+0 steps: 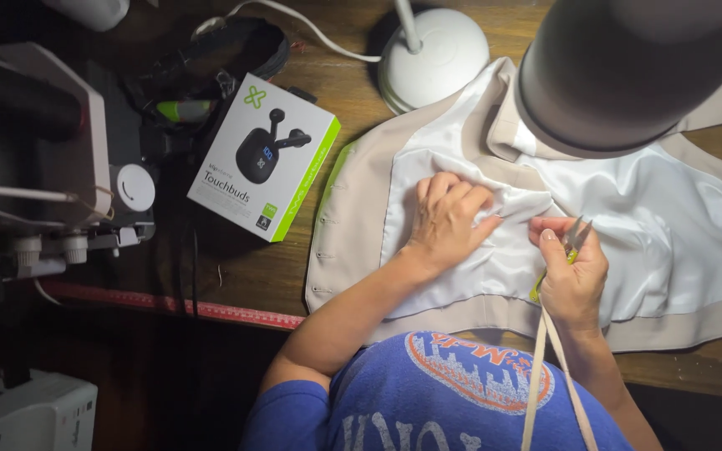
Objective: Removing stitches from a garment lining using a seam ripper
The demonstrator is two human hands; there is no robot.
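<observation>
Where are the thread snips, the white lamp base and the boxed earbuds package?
thread snips [577,234], head view, metal blades
lamp base [436,57], head view, domed top
earbuds package [263,156], head view, front face

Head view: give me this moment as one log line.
left hand: pressing white lining of beige garment | right hand: holds snips, tips at lining | lamp overhead | boxed earbuds at left

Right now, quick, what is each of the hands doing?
Left hand: open, pressing flat on the white satin garment lining.
Right hand: closed, holding small yellow-green thread snips.
</observation>
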